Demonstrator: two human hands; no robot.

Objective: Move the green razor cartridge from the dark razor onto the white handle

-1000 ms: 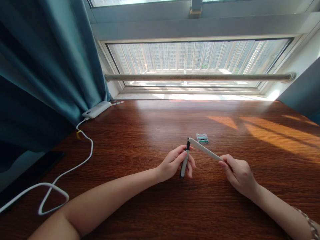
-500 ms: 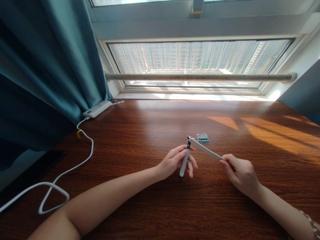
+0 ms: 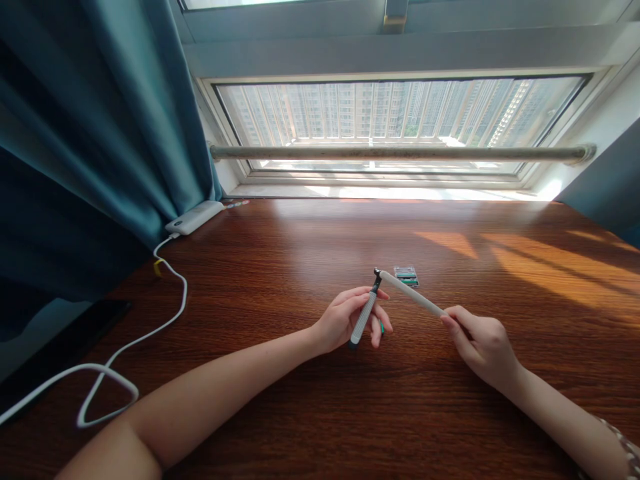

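My left hand (image 3: 345, 317) is closed around a razor-like tool (image 3: 364, 319) with a grey ribbed handle and a black neck and head. Its head points up and away, and its dark butt end tilts toward me. A bit of green shows beside the lower fingers; what it is I cannot tell. My right hand (image 3: 483, 343) pinches one end of a long, slim white stick (image 3: 415, 295). The stick's far end lies at the black head, touching or very near it. Just behind the stick, a small clear case (image 3: 407, 275) with green strips rests on the table.
The brown wooden table (image 3: 280, 413) reaches back to the window sill. A white power bank (image 3: 195, 218) with a white cable (image 3: 185, 293) lies by the blue curtain (image 3: 150, 120) at left. A dark flat device (image 3: 65, 347) sits at the left edge. A rail (image 3: 400, 155) crosses the window.
The razor-like tool has tilted, its lower end swinging left and up. More green shows by the left fingers. The right hand and white stick have barely moved.
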